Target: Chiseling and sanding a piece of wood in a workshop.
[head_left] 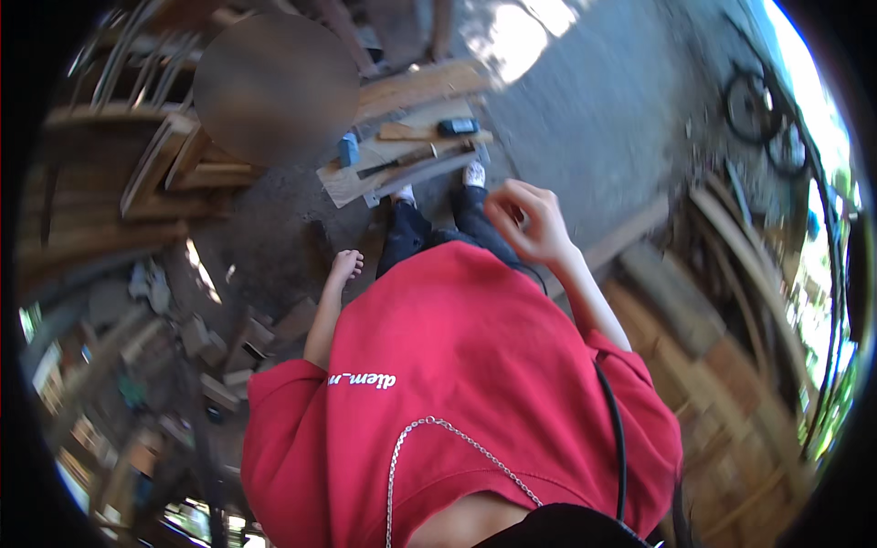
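Workshop floor (pixel 607 105) | lumber (pixel 671 297) crowding our right | low bench (pixel 345 187) bearing tools (pixel 399 163) straight ahead | our right hand (pixel 532 221) loosely curled, empty | left hand (pixel 345 265): grip we cannot tell

Chisel-like tool (pixel 398 163): has a dark, narrow blade and brownish handle; lies slantwise on the pale board (pixel 345 187), blade toward its left end. Tan wooden strip (pixel 406 132): lies farther back on the board. Dark block (pixel 458 125): sits toward the board's right end, overlapping the strip. Blue block (pixel 348 151): sits at the board's left end.
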Available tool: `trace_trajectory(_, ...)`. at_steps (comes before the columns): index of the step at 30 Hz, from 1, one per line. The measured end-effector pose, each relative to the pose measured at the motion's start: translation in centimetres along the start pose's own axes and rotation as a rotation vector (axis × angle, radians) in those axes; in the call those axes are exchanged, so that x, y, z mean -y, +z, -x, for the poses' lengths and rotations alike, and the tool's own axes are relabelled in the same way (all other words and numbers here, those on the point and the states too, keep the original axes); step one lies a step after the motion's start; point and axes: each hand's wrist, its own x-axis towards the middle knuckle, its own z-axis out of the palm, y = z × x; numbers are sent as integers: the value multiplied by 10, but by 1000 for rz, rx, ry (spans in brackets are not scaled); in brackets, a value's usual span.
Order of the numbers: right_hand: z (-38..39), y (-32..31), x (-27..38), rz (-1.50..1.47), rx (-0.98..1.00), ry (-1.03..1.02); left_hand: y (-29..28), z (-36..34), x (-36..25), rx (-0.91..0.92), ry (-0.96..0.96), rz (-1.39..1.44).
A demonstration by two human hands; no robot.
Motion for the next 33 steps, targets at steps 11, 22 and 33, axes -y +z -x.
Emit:
trace_trajectory(11,250,151,-201,29,-179,1184,14,-31,-69,396,-345,-383)
trace_trajectory(22,268,142,-262,-107,348,1523,79,0,3,399,-101,-151)
trace_trajectory(33,304,72,-244,-572,466,991,88,108,-22,416,-61,36)
